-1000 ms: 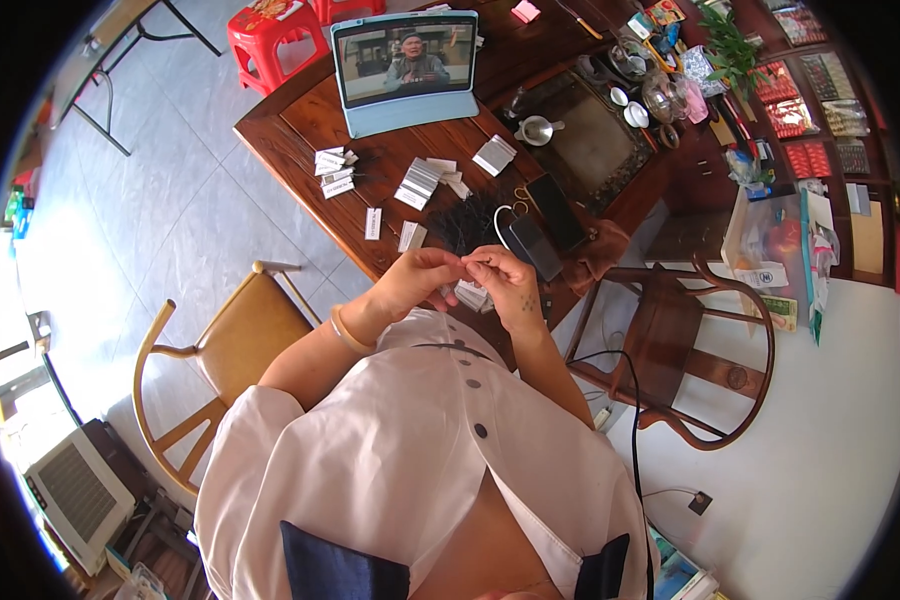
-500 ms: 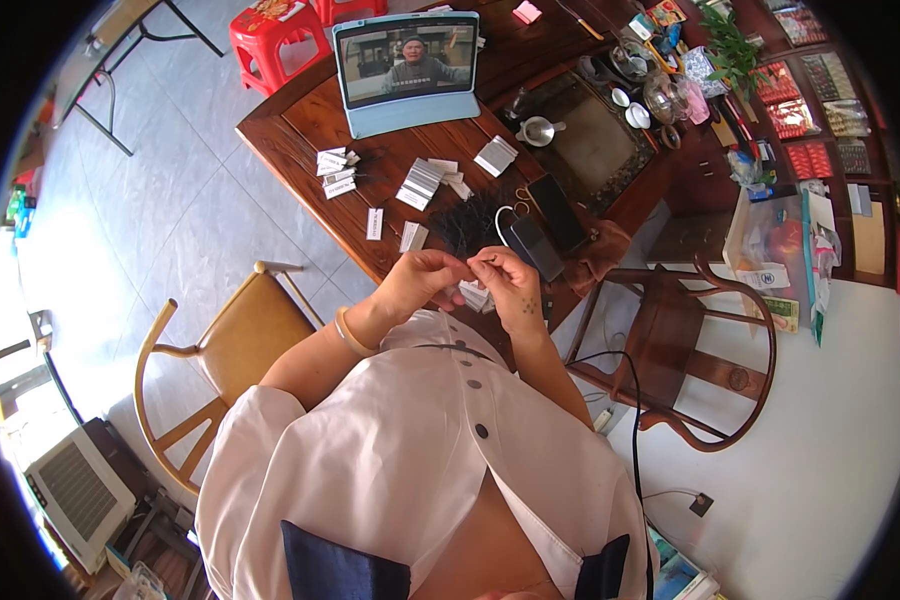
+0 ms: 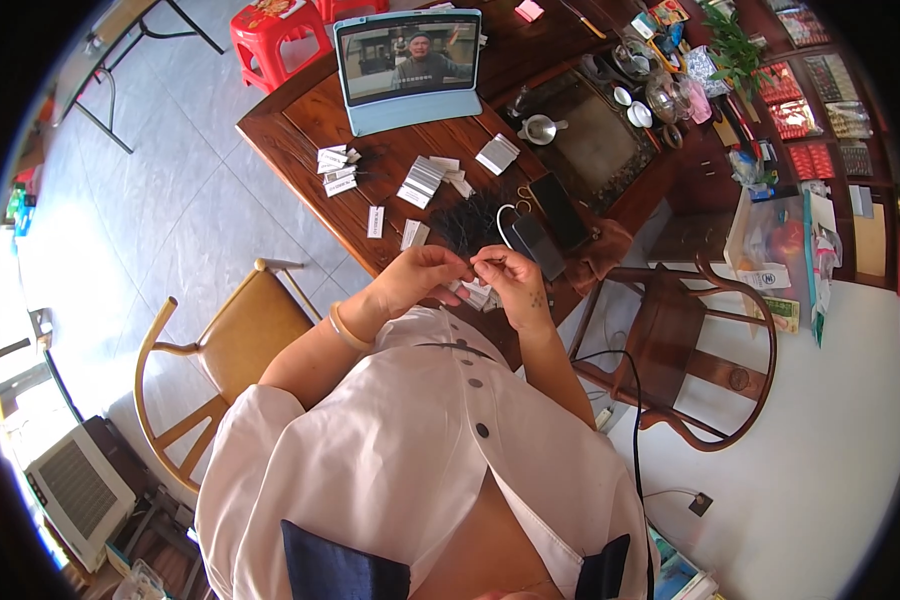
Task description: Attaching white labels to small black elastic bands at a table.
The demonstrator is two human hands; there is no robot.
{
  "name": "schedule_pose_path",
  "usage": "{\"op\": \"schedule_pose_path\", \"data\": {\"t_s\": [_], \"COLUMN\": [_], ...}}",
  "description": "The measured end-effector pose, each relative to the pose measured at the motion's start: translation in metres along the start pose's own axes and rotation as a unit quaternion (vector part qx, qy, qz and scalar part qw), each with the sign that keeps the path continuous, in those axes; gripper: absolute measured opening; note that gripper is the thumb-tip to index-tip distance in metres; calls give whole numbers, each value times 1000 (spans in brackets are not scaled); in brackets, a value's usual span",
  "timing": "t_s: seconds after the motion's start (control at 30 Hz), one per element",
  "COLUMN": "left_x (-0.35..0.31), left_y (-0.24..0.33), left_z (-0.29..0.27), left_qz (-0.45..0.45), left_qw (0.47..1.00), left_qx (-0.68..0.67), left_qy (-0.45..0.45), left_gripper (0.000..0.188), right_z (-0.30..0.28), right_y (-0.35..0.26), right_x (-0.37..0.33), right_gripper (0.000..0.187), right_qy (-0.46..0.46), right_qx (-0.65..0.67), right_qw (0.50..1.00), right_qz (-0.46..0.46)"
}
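My left hand (image 3: pixel 420 276) and my right hand (image 3: pixel 512 284) meet fingertip to fingertip above the near edge of the wooden table. Both pinch at something too small to make out. Just beyond them lies a tangled heap of thin black strings (image 3: pixel 466 222). White tags (image 3: pixel 482 298) show partly behind my fingers. Further off are a striped-looking spread of tags (image 3: pixel 422 182), a small stack (image 3: pixel 497 154), a single tag (image 3: pixel 375 222), another stack (image 3: pixel 414 234) and a bunch of tags with black strings (image 3: pixel 338 172).
A tablet in a light blue case (image 3: pixel 410 75) stands at the back. On the right are a black phone (image 3: pixel 558 212), a dark box with a white cable (image 3: pixel 536 248), scissors handles (image 3: pixel 523 200) and a tea tray (image 3: pixel 595 135). Chairs flank me, a tan one (image 3: pixel 255 325) and a brown one (image 3: pixel 660 340).
My hands stay fingertip to fingertip and have shifted only slightly. The tablet's picture differs a little. The tags and strings on the table lie as before.
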State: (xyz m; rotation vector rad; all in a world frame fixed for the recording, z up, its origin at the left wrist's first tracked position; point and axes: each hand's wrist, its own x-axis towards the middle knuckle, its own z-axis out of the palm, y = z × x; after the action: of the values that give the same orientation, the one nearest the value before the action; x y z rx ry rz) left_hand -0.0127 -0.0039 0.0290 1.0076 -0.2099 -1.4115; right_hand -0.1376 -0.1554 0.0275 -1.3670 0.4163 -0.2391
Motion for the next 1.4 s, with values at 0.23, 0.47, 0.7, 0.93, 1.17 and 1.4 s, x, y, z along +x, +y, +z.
{"op": "schedule_pose_path", "data": {"t_s": [0.23,0.47,0.7,0.93,1.17,1.4], "left_x": [-1,2,-1,-4,3,5], "left_y": [3,-2,2,4,-6,-17], "left_z": [3,1,1,1,-2,-5], "left_qz": [-13,-5,12,22,3,73], "left_qw": [999,994,992,988,989,972], "left_qx": [26,107,118,144,136,213], "left_qy": [17,34,40,50,53,71], "left_gripper": [19,16,16,18,23,22], "right_z": [-1,-2,0,-1,6,10], "right_y": [0,4,4,10,8,14], "right_x": [1,-1,-3,-4,-4,-9], "right_gripper": [7,5,6,6,8,10], "right_qy": [-21,10,65,75,34,28], "right_qx": [-42,-52,-15,-28,-178,-60], "right_qw": [998,998,997,996,977,997], "right_qz": [-35,-38,-35,-39,-112,-27]}}
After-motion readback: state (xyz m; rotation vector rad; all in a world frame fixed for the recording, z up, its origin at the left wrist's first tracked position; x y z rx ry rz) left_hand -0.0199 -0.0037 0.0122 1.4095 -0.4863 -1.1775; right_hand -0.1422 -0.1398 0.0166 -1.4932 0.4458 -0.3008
